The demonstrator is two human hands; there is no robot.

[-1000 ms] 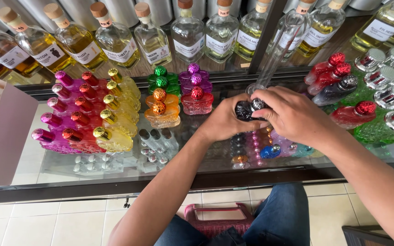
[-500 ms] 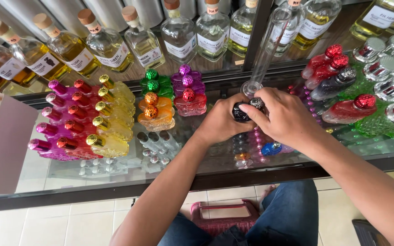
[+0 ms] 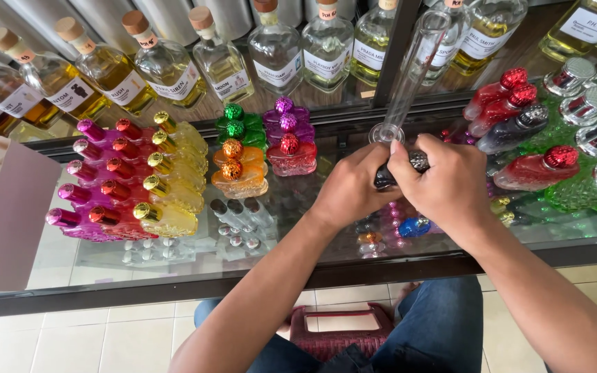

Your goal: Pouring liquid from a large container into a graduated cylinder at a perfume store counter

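Both hands meet over the glass counter top [image 3: 174, 273], closed together around a small dark bottle [image 3: 385, 179] with a silver cap [image 3: 419, 161]. The left hand [image 3: 351, 190] wraps its fingers round the bottle's dark body, and the right hand [image 3: 450, 186] curls over the capped end, thumb pressed near the cap. Most of the bottle is hidden by the fingers, but its long axis appears to lie roughly level, running left to right with the cap end pointing right and slightly away from the person. Just beyond the hands, a clear glass measuring cylinder [image 3: 416, 65] stands on its round foot, leaning up and to the right. Rows of coloured miniature bottles [image 3: 133, 190] lie to the left.
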